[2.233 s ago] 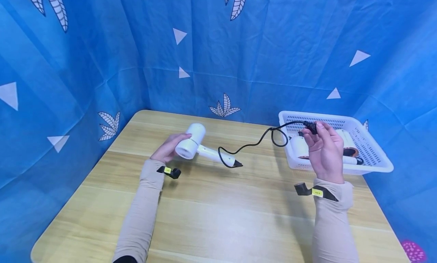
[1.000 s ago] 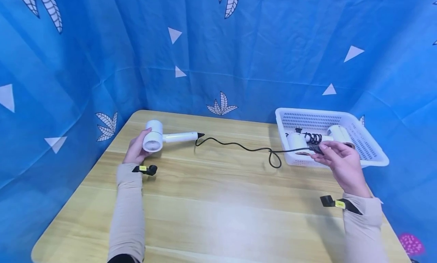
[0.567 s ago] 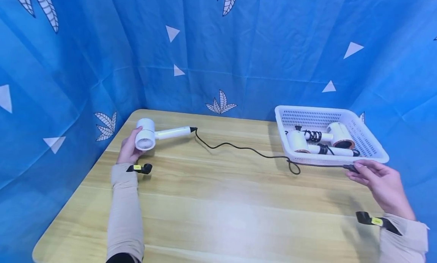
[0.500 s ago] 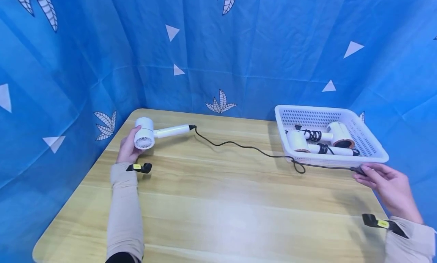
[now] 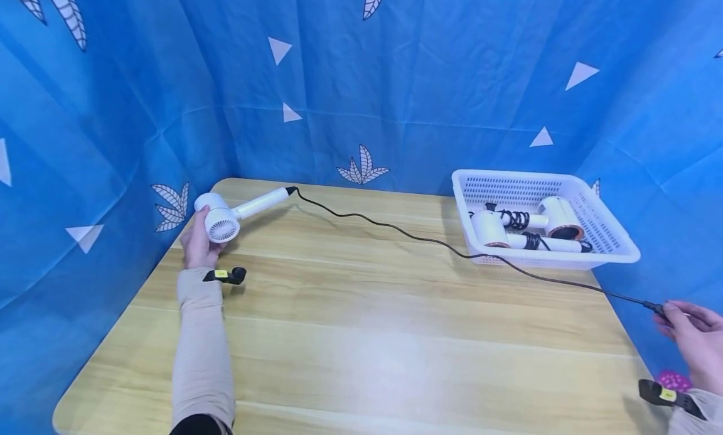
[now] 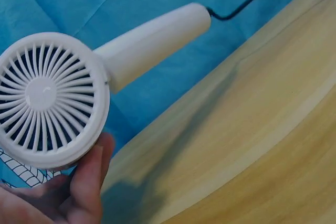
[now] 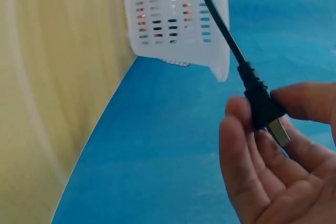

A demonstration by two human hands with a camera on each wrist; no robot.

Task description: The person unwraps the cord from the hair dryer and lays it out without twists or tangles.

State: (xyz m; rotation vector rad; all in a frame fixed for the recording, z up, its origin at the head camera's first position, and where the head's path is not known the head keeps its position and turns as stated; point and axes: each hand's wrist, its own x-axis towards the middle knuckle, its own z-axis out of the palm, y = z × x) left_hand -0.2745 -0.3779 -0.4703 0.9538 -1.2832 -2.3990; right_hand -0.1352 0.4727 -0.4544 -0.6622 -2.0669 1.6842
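My left hand grips a white hair dryer by its head, above the table's far left corner. In the left wrist view the slotted round vent of the hair dryer faces the camera, and its shadow falls on the wood. A black power cord runs from the handle's end across to the right, stretched nearly straight. At its other end my right hand pinches the plug, beyond the table's right edge. The right wrist view shows the plug between thumb and fingers, metal prongs toward the palm.
A white perforated basket stands at the table's back right, with two more white hair dryers inside, their cords coiled. The cord passes in front of the basket. A blue patterned curtain hangs behind the wooden table and at both sides.
My right hand has drawn the plug right and toward me, past the table edge, and the cord's loop has straightened out. My left hand has carried the hair dryer left, its handle now pointing up and away.
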